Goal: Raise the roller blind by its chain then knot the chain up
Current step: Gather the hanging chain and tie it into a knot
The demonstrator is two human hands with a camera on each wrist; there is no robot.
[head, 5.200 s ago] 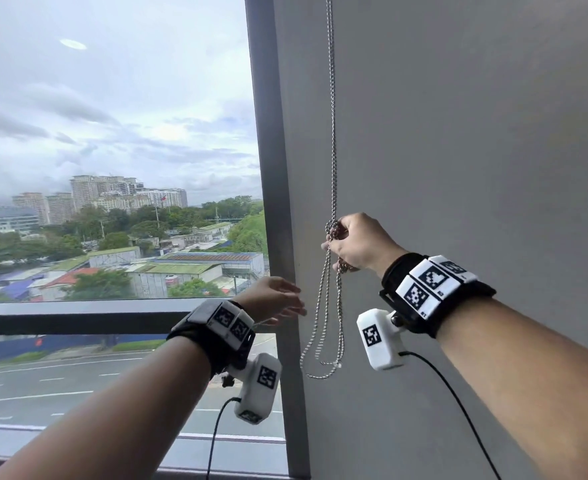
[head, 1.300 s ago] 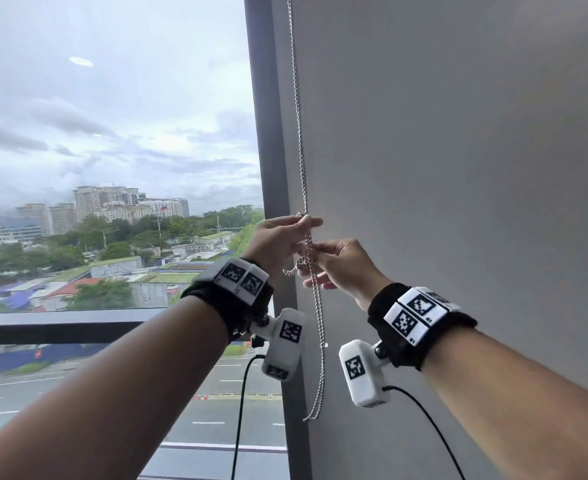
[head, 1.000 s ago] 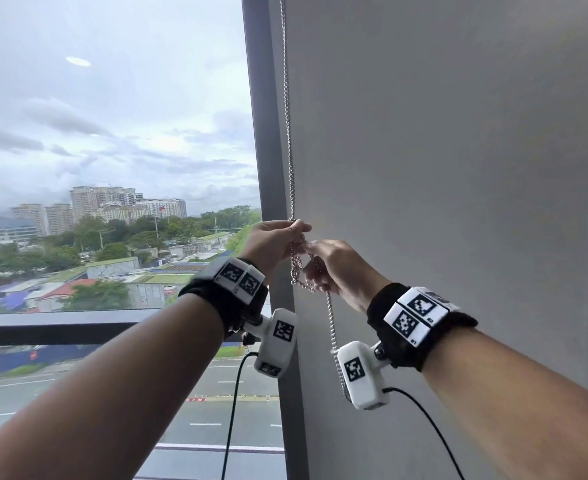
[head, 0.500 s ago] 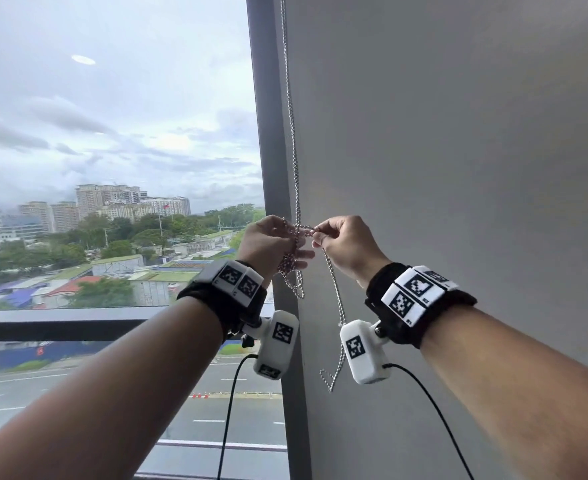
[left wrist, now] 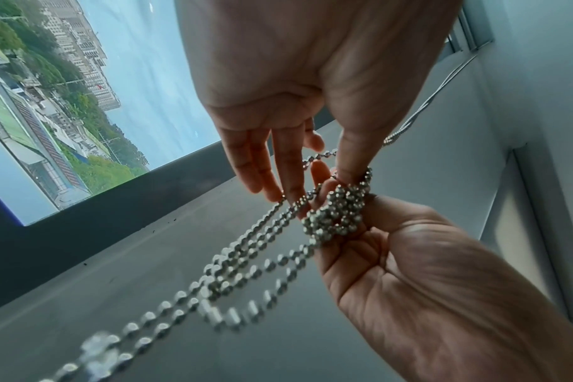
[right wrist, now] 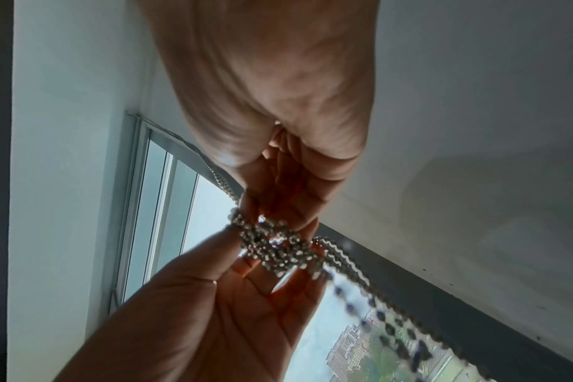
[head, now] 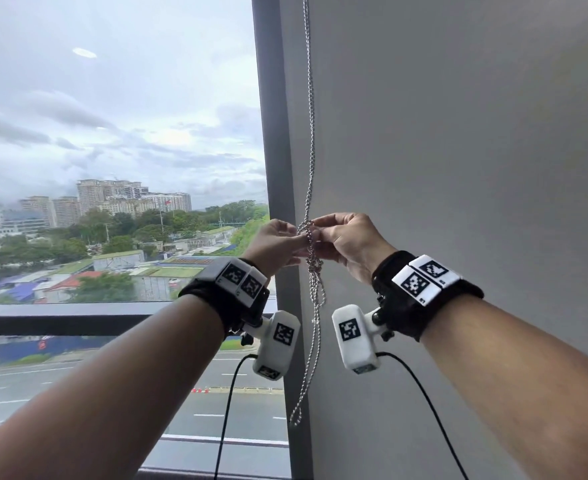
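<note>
A silver bead chain (head: 309, 133) hangs down along the window frame into a bunched knot (head: 311, 239) held between both hands. My left hand (head: 299, 239) pinches the knot from the left, and my right hand (head: 320, 233) pinches it from the right. Below the knot, loose loops (head: 315, 341) dangle between the wrists. In the left wrist view, the left hand's (left wrist: 327, 178) thumb and fingertips press on the knot (left wrist: 337, 209). In the right wrist view, the right hand (right wrist: 272, 214) pinches the knot (right wrist: 275, 245) from above. The window glass in view is uncovered.
A dark window frame post (head: 271, 133) stands just left of the chain. A plain grey wall (head: 458, 168) fills the right side. A dark horizontal rail (head: 78, 318) crosses the glass below wrist height. Black cables (head: 226, 393) hang from the wrist cameras.
Five seconds ago only the right hand held the chain. Half a second ago both hands stretched a strand between them; now they are close together on the knot and the loops hang straight down.
</note>
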